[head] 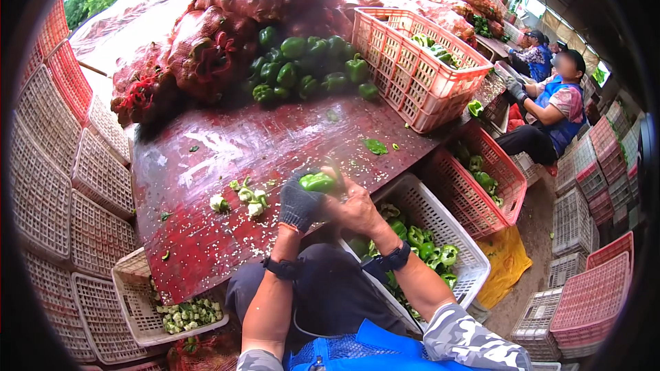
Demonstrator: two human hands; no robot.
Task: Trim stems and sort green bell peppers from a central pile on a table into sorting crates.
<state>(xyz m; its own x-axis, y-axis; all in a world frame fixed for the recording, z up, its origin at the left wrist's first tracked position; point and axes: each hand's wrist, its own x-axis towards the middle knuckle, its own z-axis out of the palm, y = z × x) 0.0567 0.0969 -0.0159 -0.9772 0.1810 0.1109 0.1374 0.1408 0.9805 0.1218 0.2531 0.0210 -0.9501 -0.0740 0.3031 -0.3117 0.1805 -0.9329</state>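
Observation:
My left hand [300, 201], in a dark grey knitted glove, grips a green bell pepper [317, 182] above the near edge of the red table [206, 247]. My bare right hand [356, 206] is curled close against the pepper's right side. Motion blurs its fingers and a thin shape beside them, so I cannot tell what it holds. Left of my glove, several cut pepper cores [252, 201] with pale seeds lie on the tabletop. Below my right wrist, a white plastic crate [466, 263] holds hollowed green peppers [428, 250].
Whole green peppers [294, 69] are heaped at the back beside stacked red mesh sacks [211, 51]. A pink crate [428, 82] stands on the table's right. A crate of cores [129, 299] sits lower left; a red crate [477, 190] lies right. Beyond it sits a co-worker [557, 98].

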